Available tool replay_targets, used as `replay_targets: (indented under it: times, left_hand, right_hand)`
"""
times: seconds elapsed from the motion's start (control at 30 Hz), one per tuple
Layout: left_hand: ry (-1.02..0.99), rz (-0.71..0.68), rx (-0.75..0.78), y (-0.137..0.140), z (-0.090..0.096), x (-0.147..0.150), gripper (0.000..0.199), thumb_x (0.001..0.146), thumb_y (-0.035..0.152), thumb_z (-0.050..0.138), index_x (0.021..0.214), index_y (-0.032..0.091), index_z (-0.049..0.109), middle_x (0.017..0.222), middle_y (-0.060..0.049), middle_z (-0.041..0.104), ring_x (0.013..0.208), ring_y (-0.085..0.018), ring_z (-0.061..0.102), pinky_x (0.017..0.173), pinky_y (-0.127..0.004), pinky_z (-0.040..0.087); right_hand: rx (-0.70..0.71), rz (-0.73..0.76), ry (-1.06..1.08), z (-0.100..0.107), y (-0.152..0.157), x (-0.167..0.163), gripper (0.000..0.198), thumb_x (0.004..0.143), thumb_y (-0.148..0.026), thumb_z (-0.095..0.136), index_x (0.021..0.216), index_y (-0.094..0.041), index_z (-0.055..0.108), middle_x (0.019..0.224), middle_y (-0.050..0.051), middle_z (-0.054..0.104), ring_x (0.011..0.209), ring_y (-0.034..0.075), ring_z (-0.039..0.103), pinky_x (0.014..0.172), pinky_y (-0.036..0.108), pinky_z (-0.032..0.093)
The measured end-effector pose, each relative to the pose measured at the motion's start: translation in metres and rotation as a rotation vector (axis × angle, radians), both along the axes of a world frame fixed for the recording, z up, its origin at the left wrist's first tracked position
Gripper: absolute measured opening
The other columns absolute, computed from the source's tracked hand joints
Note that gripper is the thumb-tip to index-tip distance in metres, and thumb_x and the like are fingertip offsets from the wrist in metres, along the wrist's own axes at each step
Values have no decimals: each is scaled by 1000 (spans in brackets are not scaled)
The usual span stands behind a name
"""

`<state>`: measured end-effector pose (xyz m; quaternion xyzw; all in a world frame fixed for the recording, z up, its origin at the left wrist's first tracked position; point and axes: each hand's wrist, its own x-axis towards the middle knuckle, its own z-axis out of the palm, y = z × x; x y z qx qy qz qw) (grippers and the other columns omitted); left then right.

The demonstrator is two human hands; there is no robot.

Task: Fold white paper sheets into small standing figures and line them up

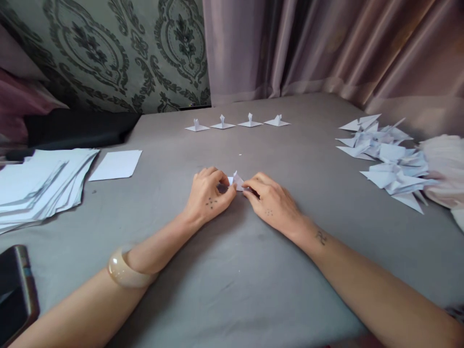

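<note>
A small folded white paper piece (237,181) stands between my hands at the middle of the table, its peak pointing up. My left hand (211,194) pinches its left side between thumb and curled fingers. On the other side, the thumb and forefinger of my right hand (271,202) close on its right edge. My fingertips cover part of the folds. Farther back, several similar folded paper pieces (250,121) stand in a row, each with a flat pointed base and an upright middle.
Stacked white paper sheets (47,179) lie at the left, beside a smaller stack of square paper (116,165). A phone (16,290) rests at the lower left. Many folded paper pieces (391,157) are heaped at the right, against pale cloth (445,169). Curtains (308,48) hang behind the grey-covered table (224,290).
</note>
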<state>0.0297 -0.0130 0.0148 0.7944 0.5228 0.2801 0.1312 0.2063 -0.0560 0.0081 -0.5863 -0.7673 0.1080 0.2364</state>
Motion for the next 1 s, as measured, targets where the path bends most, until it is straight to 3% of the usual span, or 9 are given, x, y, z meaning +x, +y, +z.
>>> replay_targets:
  times: [0.07,0.17,0.33,0.53,0.67,0.73,0.87,1.0]
  left_hand:
    - [-39,11,13,2,2,-3,7,74,18,56,79,18,62,88,-5,63,85,-20,56,80,-35,43]
    - [-72,-7,-8,9,0,-8,25,76,12,47,93,19,65,96,-6,66,89,-21,57,79,-33,45]
    - [-44,-84,-70,11,-3,-9,23,82,17,46,86,19,68,83,-5,69,75,-18,60,68,-28,45]
    - [-203,-40,-239,-2,0,-4,18,80,21,52,93,18,65,66,0,66,57,-13,56,57,-25,43]
    - [-236,-30,-227,-1,1,-5,18,80,20,53,96,18,61,67,1,65,56,-12,54,58,-25,44]
    - [-222,-36,-164,1,1,-6,22,79,17,53,100,18,61,77,-1,67,62,-12,55,62,-26,46]
    - [-210,-139,-92,2,-1,-6,29,77,17,57,106,20,61,99,-5,66,83,-15,60,69,-26,47]
    - [-211,-208,-191,1,-3,-4,22,77,25,63,98,19,64,86,-3,65,77,-15,58,67,-25,47]
  right_hand:
    - [-16,-7,-6,0,2,2,19,93,-24,50,102,-24,67,102,2,63,82,14,60,66,28,41]
    - [-44,-21,-32,2,6,3,22,95,-24,47,102,-25,68,102,3,63,84,15,60,66,28,41]
    - [-45,-73,-59,3,18,5,24,94,-23,46,102,-24,69,104,5,64,86,17,60,67,29,42]
    - [-5,-43,108,1,20,6,31,85,-9,45,103,-22,67,106,5,65,92,17,62,77,30,46]
    - [-9,-67,156,2,12,-1,18,83,-23,57,99,-23,66,101,4,65,82,16,61,72,29,46]
    - [-18,-68,133,1,13,-3,14,85,-31,58,91,-22,67,95,4,64,79,16,60,70,30,45]
    - [-61,34,111,0,21,0,14,89,-26,54,88,-22,67,94,3,63,79,15,59,72,29,43]
    - [-97,160,126,1,28,6,15,90,-25,53,92,-23,68,97,2,63,82,14,58,75,28,42]
